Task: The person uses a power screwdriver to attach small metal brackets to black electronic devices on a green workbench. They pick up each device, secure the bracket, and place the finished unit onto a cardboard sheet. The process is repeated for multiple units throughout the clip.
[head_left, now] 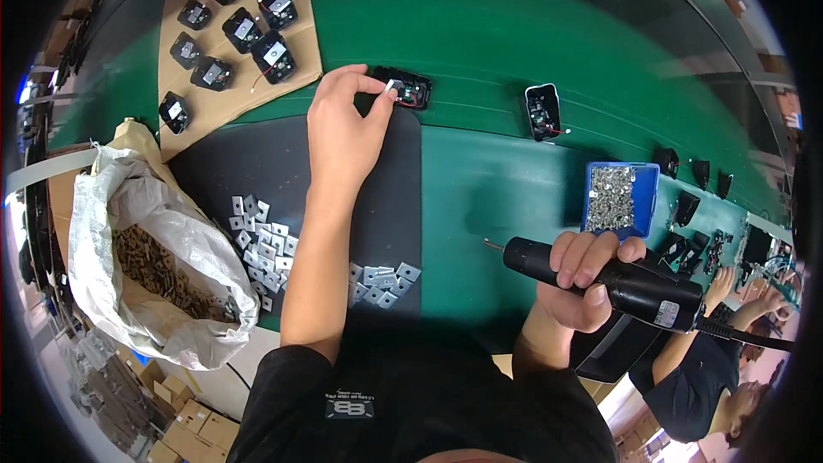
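My left hand [350,120] pinches a small metal plate [393,87] between thumb and forefinger. The plate is over a black plastic housing [415,90] with a circuit board inside, lying on the green work surface. My right hand [586,278] is wrapped round a black electric screwdriver [630,289], whose bit points left and whose cable runs off to the right. Loose square metal plates with holes [267,250] lie left of my left forearm, and a smaller group of plates [386,281] lies to its right.
A blue tray of small screws [645,197] stands beyond the screwdriver. Another black housing [542,111] sits at the back. Several housings rest on cardboard [296,69] at far left. A white sack [94,283] of metal pieces stands at left. A co-worker [705,377] is at right.
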Demonstrator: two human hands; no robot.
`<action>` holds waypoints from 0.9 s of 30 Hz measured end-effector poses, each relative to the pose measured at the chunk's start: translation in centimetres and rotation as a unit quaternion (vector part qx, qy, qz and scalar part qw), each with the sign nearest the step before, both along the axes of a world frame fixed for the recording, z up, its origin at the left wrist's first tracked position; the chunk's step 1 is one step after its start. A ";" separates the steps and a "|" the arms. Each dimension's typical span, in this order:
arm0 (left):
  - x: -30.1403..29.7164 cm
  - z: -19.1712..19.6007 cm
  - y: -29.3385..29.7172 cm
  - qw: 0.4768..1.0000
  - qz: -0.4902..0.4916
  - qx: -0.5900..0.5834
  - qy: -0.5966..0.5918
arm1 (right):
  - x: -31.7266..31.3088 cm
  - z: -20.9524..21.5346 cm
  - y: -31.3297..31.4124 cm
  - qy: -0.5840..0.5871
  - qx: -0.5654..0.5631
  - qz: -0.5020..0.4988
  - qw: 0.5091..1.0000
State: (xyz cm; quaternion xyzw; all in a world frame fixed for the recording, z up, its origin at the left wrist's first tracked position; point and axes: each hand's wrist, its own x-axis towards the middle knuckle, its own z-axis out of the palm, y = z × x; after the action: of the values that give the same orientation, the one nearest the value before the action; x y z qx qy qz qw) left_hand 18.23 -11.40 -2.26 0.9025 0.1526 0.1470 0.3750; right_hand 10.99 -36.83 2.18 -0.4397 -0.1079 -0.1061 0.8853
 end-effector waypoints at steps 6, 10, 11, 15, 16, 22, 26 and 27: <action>0.5 0.0 -0.3 1.000 -0.001 -0.005 -0.010 | 0.2 0.0 0.0 0.001 0.012 0.011 1.000; 0.2 -0.1 -0.6 1.000 0.005 -0.018 0.003 | 0.2 -0.1 0.0 0.001 0.015 0.014 1.000; 0.3 0.0 -0.8 0.998 0.014 -0.056 0.017 | 0.2 -0.1 0.0 0.002 0.014 0.013 1.000; 1.2 -0.4 -0.5 0.998 0.013 -0.068 -0.003 | 0.0 0.0 0.1 0.008 0.018 0.011 1.000; 1.6 -0.3 -0.3 0.997 0.009 -0.075 0.002 | 0.1 0.1 0.2 0.008 0.021 0.010 1.000; 1.4 0.2 2.4 0.992 -0.075 -0.101 -0.025 | -0.1 0.7 0.4 0.007 0.018 0.008 1.000; -2.6 4.9 3.0 0.989 -0.142 -0.046 0.006 | -0.5 0.9 0.0 0.003 0.017 0.001 1.000; -3.6 5.5 3.3 0.981 -0.188 -0.021 0.030 | -0.5 0.8 -0.1 0.000 0.016 0.003 1.000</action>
State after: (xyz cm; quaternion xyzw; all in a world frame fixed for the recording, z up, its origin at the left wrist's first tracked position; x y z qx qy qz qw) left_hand 14.63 -8.08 3.28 0.9108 -0.0056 0.0436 0.4105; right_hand 10.45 -36.89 3.03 -0.4249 -0.1077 -0.1052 0.8926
